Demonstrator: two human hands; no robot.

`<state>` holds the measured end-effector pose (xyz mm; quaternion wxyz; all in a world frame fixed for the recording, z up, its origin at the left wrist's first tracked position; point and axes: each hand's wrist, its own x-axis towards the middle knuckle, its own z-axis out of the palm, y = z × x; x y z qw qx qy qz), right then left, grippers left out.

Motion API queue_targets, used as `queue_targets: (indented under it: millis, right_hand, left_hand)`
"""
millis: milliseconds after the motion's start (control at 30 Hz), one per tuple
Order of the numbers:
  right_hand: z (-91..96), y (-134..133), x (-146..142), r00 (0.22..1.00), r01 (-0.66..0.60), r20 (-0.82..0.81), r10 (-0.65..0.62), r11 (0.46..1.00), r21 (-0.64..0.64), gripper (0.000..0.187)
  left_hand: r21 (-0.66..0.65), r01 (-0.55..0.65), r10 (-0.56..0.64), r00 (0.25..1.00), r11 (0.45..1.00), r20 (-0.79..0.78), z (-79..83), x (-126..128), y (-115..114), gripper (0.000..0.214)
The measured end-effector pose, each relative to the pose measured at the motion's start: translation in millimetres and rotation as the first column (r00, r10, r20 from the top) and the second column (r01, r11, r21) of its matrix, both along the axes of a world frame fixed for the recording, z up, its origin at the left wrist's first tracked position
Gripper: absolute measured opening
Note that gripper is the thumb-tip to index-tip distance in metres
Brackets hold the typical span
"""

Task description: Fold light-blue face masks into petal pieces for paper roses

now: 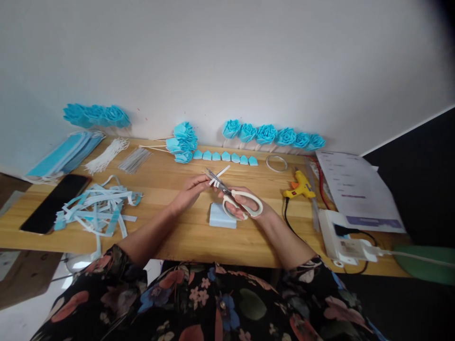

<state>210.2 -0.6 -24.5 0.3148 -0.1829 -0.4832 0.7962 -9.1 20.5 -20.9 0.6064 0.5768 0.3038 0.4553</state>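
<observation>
My right hand [263, 217] grips white-handled scissors [256, 200], its fingers in the loops. The blades point up and left toward my left hand [194, 187]. Between my left fingertips is a narrow white strip [223, 171], its end sticking out past the blades. Small white strands also show at the blades; whether they are being cut I cannot tell. Below the scissors lies a folded light-blue piece of fabric [222, 220], partly covered by the right hand. Farther back, several small blue pointed pieces [226, 156] lie in a row.
Blue fabric flowers [266, 134] stand along the wall. Left are face masks [66, 154], white cords [107, 155], thin wires [135, 160], strip scraps [103, 203] and a phone [55, 203]. Right are a wire ring [276, 157], a yellow glue gun [300, 185], a power strip [336, 237] and paper [355, 189].
</observation>
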Motion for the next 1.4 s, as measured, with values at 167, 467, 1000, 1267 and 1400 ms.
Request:
queue_targets:
  millis: [167, 467, 1000, 1267, 1400]
  right_hand:
    - [6.4, -4, -1, 0.992, -0.038, 0.124, 0.035, 0.999, 0.023, 0.056]
    - [10.4, -2, 2, 0.987, -0.059, 0.151, 0.048, 0.996, 0.071, 0.064]
    - [-1.7, 1, 5, 0.998, -0.065, 0.031, 0.062, 0.992, 0.105, 0.061]
    - [2.9, -1, 2, 0.999, -0.041, -0.023, 0.044, 0.993, 0.111, 0.056]
    - [1.6, 0, 2, 0.998, -0.042, -0.032, 0.046, 0.994, 0.102, 0.056]
  left_hand:
    - [-0.081, -0.032, 0.033, 0.999, 0.996, 0.015, 0.6, 3, 2, 0.036]
    - [-0.257, -0.166, 0.217, 0.958, 0.952, 0.186, 2.3, 1, 11, 0.03]
    - [-0.204, -0.027, 0.071, 0.974, 0.979, 0.214, -2.2, 3, 9, 0.05]
    - [-0.141, -0.014, 0.031, 0.992, 0.99, 0.121, 0.1, 5, 4, 0.053]
    - [-0.11, 0.023, -0.014, 0.997, 0.994, 0.077, -1.0, 4, 4, 0.054]
